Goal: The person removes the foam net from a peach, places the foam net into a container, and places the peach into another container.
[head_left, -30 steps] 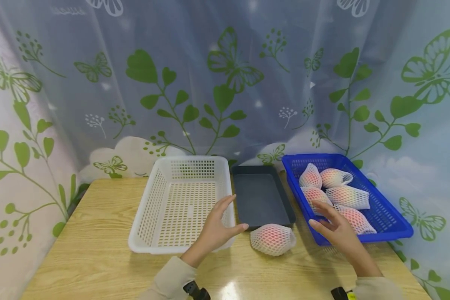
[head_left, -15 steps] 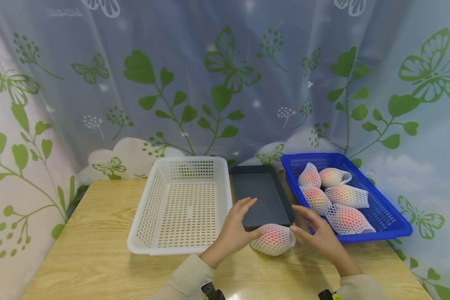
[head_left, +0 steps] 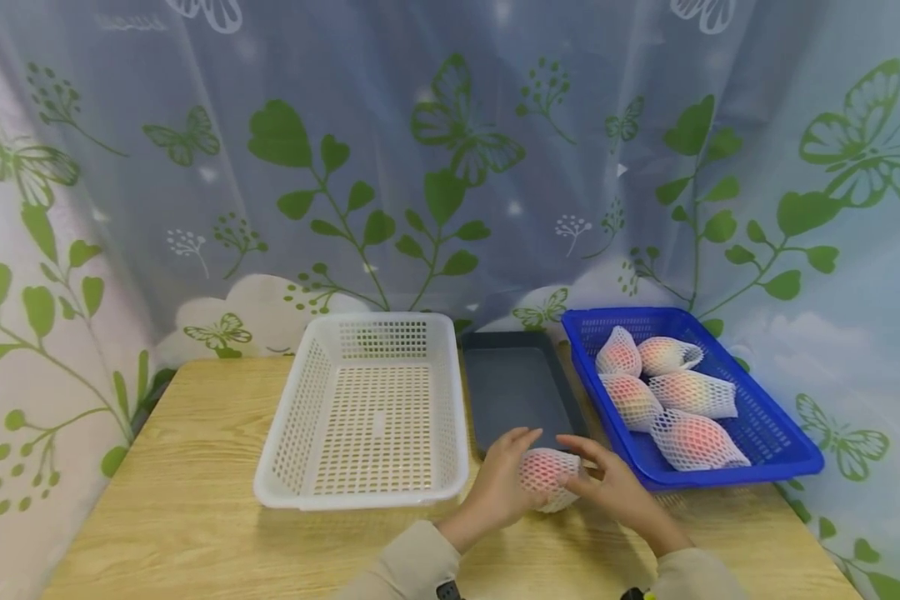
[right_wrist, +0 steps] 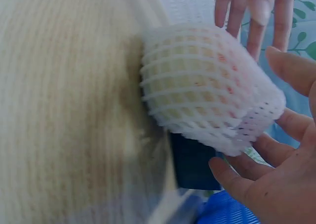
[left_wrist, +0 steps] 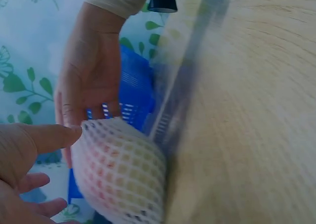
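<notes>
A pinkish-yellow peach (head_left: 546, 473) in a white foam net lies on the wooden table at the near end of a dark grey tray (head_left: 521, 387). My left hand (head_left: 498, 485) is at its left side and my right hand (head_left: 613, 490) at its right, fingers loosely spread around it. In the left wrist view, the left hand's thumb comes up to the netted peach (left_wrist: 121, 172). The right wrist view has the right fingers by the open end of the foam net (right_wrist: 261, 117); whether they press on it I cannot tell.
A white perforated basket (head_left: 270, 467) stands left of the tray, nothing inside it. Right of the tray, a blue basket (head_left: 783, 442) holds several netted peaches (head_left: 693, 393). A patterned curtain (head_left: 450, 208) hangs behind the table (head_left: 195, 533).
Both hands have moved inward to the netted peach, the left from over the white basket's edge and the right from over the blue basket. The peach stays in about the same place.
</notes>
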`<state>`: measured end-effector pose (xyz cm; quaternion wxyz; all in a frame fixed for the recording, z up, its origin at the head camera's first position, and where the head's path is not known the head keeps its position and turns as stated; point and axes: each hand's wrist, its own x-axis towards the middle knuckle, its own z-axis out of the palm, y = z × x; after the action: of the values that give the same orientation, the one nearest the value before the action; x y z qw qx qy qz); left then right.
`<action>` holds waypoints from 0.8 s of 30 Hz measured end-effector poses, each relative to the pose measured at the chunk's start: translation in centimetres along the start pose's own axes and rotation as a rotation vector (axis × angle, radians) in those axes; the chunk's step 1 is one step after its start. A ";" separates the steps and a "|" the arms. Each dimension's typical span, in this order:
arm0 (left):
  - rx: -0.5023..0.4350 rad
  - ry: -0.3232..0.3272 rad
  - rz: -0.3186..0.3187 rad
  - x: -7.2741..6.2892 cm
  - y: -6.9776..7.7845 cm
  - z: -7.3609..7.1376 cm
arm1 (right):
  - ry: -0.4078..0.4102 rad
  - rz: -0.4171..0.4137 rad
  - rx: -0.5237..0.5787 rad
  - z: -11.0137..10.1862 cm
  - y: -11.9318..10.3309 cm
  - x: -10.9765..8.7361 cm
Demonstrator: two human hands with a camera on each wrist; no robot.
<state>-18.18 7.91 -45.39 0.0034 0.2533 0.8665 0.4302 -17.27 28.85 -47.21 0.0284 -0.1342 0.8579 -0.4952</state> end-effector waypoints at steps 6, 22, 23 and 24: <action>0.023 0.027 0.007 -0.4 -1.9 1.8 | -0.015 0.006 0.034 0.8 1.1 0.1; 0.022 0.040 0.052 -0.5 -4.0 2.7 | -0.062 0.086 0.023 1.0 0.7 0.5; 0.018 0.041 0.052 -0.4 -4.1 2.7 | -0.062 0.095 0.030 1.0 0.7 0.5; 0.016 0.042 0.053 -0.4 -4.1 2.7 | -0.061 0.099 0.030 0.9 0.7 0.5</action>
<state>-19.01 7.72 -50.27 -0.0284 0.2671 0.8627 0.4285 -17.77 28.26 -48.22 0.0809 -0.1061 0.8548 -0.5015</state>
